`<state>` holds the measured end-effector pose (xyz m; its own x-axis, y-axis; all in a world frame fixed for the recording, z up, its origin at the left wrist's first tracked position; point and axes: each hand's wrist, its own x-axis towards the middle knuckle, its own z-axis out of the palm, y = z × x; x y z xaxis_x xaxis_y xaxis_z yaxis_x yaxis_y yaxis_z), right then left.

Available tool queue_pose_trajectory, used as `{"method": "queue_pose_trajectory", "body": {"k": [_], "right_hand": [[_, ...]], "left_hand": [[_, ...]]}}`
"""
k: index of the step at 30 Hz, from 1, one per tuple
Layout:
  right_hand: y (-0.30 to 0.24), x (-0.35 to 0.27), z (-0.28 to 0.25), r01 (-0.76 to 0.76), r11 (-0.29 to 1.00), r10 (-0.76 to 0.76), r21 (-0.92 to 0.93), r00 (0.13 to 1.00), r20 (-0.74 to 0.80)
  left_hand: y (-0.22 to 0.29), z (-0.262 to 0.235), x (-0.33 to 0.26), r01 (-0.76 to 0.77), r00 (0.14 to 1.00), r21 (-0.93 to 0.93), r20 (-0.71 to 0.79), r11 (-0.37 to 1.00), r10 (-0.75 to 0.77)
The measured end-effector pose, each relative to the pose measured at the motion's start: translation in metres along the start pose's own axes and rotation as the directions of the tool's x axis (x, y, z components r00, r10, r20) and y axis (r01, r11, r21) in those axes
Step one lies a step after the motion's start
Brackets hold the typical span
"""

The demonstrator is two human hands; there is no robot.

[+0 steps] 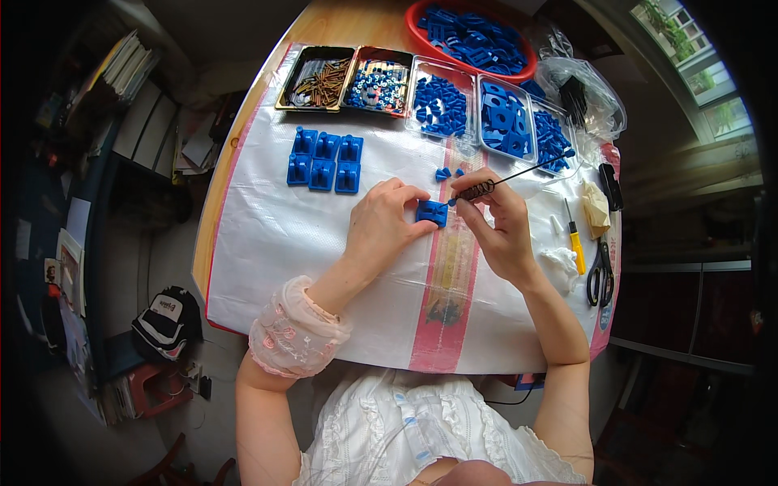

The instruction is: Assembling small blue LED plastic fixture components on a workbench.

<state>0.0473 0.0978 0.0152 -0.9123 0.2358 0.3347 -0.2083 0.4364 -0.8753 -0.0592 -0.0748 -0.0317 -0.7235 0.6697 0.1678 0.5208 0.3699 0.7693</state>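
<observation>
White woven plastic sheeting (324,251) with pink bands covers most of a pale wooden table (348,18). Gripped between the thumb and forefinger of the left hand (381,217) is a small blue plastic block (432,213). Right of the block, the right hand (506,231) has its fingers closed on a thin dark rod with a coiled section (478,190); its lower end is at the block, contact unclear. Left of and beyond the block sit six blue plastic pieces (322,172) in two rows. Farther beyond it stand five shallow plastic trays (374,112) and a round red plastic basin (412,32). Well right of it lies a yellow-handled screwdriver (577,249).
</observation>
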Motion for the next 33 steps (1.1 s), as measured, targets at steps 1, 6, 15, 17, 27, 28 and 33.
{"method": "queue_pose_trajectory", "body": {"k": [1, 6, 15, 17, 27, 28, 33], "right_hand": [[-0.0006, 0.0002, 0.0002, 0.000, 1.000, 0.000, -0.003, 1.000, 0.000], [-0.0024, 0.0003, 0.0003, -0.003, 1.000, 0.003, -0.016, 1.000, -0.002], [-0.0019, 0.0009, 0.0002, 0.018, 0.999, -0.017, -0.042, 1.000, 0.003], [-0.0025, 0.0006, 0.0003, 0.024, 0.998, -0.023, -0.050, 1.000, 0.007], [-0.0054, 0.0010, 0.0004, 0.061, 0.993, -0.058, -0.101, 0.998, 0.034], [-0.0053, 0.0010, -0.0004, 0.050, 0.995, -0.047, -0.088, 0.998, 0.034], [-0.0039, 0.0034, -0.0069, -0.055, 0.998, 0.053, 0.030, 0.997, 0.056]], "left_hand": [[-0.0002, 0.0002, -0.0002, -0.002, 1.000, -0.001, -0.001, 1.000, 0.002], [-0.0001, 0.0005, -0.0003, -0.004, 1.000, 0.005, -0.001, 1.000, 0.004], [0.0002, 0.0004, 0.0000, -0.005, 1.000, 0.018, -0.004, 1.000, 0.005], [-0.0002, 0.0009, -0.0002, -0.001, 1.000, 0.015, 0.000, 1.000, 0.001], [-0.0005, 0.0005, -0.0001, -0.009, 1.000, 0.015, -0.003, 1.000, 0.009], [0.0007, 0.0001, 0.0001, -0.007, 1.000, 0.013, 0.004, 1.000, 0.007], [0.0050, -0.0020, -0.0008, -0.012, 1.000, 0.011, 0.005, 1.000, 0.012]]}}
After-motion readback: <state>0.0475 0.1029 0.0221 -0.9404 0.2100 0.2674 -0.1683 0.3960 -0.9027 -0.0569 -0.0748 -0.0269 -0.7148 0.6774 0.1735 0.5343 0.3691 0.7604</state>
